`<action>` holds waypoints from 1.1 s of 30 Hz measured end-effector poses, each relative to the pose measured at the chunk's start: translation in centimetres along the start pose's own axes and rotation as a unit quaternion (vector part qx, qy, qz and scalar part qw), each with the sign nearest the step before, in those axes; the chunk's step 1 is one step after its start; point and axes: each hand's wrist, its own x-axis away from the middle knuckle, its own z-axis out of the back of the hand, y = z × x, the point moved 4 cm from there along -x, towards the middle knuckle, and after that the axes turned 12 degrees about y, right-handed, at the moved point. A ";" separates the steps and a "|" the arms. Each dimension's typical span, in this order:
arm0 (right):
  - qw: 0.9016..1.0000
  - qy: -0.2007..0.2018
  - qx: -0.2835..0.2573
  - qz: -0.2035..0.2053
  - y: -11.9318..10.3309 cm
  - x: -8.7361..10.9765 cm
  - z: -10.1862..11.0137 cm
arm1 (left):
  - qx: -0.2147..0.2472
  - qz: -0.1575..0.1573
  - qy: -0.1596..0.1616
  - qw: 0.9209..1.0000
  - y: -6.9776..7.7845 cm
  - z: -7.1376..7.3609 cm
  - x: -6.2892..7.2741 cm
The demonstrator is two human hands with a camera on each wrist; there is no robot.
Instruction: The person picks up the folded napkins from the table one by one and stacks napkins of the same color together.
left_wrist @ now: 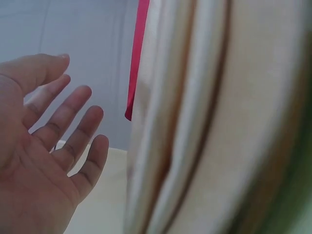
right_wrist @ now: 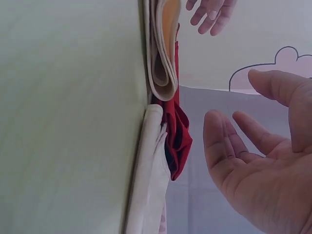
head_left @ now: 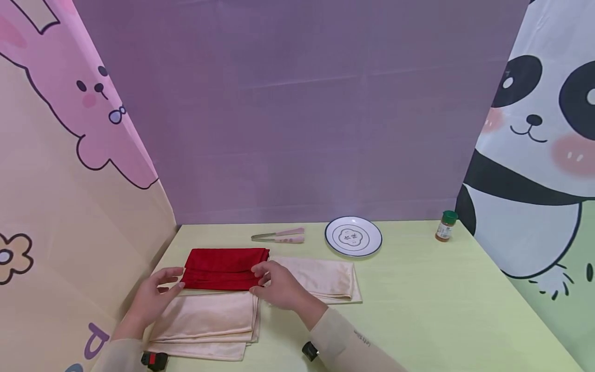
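A folded red cloth (head_left: 225,263) lies on the table between the two hands, overlapping a folded cream cloth in front of it. My left hand (head_left: 151,297) is beside the red cloth's left edge. In the left wrist view its fingers (left_wrist: 75,124) are spread and relaxed, with nothing in them. Over the right end of the red cloth is my right hand (head_left: 282,287). The right wrist view has its fingers (right_wrist: 218,139) loosely bent, apart from the bunched red edge (right_wrist: 179,141) and holding nothing. Toward the front lies the layered cream cloth (head_left: 204,318).
A second cream cloth (head_left: 321,274) is folded to the right, partly behind the right hand. At the back are pink-handled tongs (head_left: 283,236), a white plate with a dark rim (head_left: 333,243) and a small green-capped jar (head_left: 445,227). A purple backdrop (head_left: 302,113) stands behind the table.
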 end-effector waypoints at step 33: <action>0.987 -0.079 0.142 0.014 0.7 0.7 -1.9 | -0.017 0.093 -0.056 0.994 -3.6 0.3 1.9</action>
